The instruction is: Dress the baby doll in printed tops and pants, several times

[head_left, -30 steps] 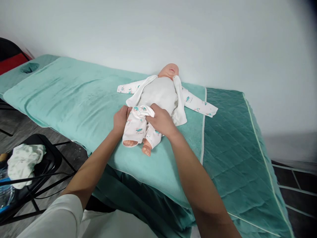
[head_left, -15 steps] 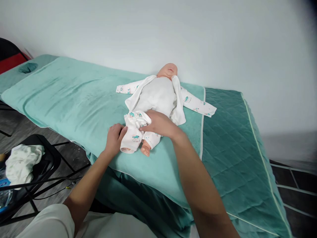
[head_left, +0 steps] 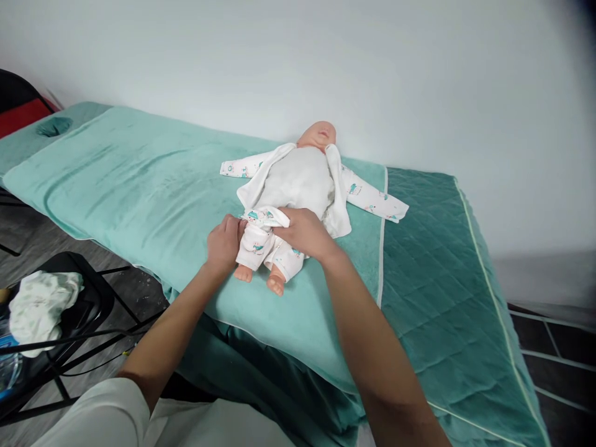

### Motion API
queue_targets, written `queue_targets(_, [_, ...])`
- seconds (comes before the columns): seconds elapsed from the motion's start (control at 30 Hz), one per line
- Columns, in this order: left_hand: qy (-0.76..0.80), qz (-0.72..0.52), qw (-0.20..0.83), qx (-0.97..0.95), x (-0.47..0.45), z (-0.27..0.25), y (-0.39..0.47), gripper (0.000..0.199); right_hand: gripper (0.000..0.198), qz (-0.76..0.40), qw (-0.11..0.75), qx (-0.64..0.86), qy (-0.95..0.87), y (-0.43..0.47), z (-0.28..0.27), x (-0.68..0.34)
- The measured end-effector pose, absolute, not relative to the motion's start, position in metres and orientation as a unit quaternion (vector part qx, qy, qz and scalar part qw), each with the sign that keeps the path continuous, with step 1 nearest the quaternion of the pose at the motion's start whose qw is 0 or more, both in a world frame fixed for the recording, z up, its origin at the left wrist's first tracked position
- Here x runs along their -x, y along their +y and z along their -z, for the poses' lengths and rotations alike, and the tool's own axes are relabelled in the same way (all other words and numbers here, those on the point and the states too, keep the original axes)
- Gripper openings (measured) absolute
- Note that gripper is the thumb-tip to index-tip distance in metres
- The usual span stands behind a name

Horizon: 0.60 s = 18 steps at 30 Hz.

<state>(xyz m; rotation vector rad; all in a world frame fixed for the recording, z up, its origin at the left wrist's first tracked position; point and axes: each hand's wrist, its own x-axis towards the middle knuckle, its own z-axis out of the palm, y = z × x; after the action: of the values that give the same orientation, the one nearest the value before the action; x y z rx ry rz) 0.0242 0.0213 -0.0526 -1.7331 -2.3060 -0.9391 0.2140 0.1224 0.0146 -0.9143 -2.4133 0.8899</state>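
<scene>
A baby doll (head_left: pixel 298 180) lies on its back, with its head toward the wall. An open, printed white jacket (head_left: pixel 370 197) covers its arms and frames its white cloth body. White printed trousers (head_left: pixel 254 244) are on its legs, bunched at the top, and both feet show below the cuffs. My left hand (head_left: pixel 225 242) is closed on the bunched waist of the trousers at the left side. My right hand (head_left: pixel 305 231) grips the waistband at the middle, its fingertips partly hidden by the folded cloth.
The doll lies on a long padded bed with a pale green cover (head_left: pixel 153 174). A darker quilted cover (head_left: pixel 442 279) spans the right end. At lower left, a black chair (head_left: pixel 95 298) bears a crumpled white cloth (head_left: pixel 44 310). A white wall stands behind.
My left hand has moved up from the trouser leg to the waist. The left cuff has risen, and the foot that was inside it now shows. My right hand stays at the waistband.
</scene>
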Motion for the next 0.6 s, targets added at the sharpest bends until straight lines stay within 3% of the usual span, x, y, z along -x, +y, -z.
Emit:
queue_targets(0.2, [-0.763,0.317,0.065,0.560,-0.028,0.052,0.019,0.035,0.007,-0.313,0.224,0.374,-0.844,0.121,-0.013,-0.210])
queue_targets(0.47, [-0.695,0.520,-0.114,0.484,-0.013,0.045,0.024,0.021,0.034,-0.555,0.278,0.248,-0.744,0.136,-0.027,-0.245])
queue_targets(0.6, [-0.666,0.569,-0.147,0.460,-0.007,0.042,0.048,0.022,0.030,-0.545,0.365,0.330,-0.679,0.147,-0.021,-0.251])
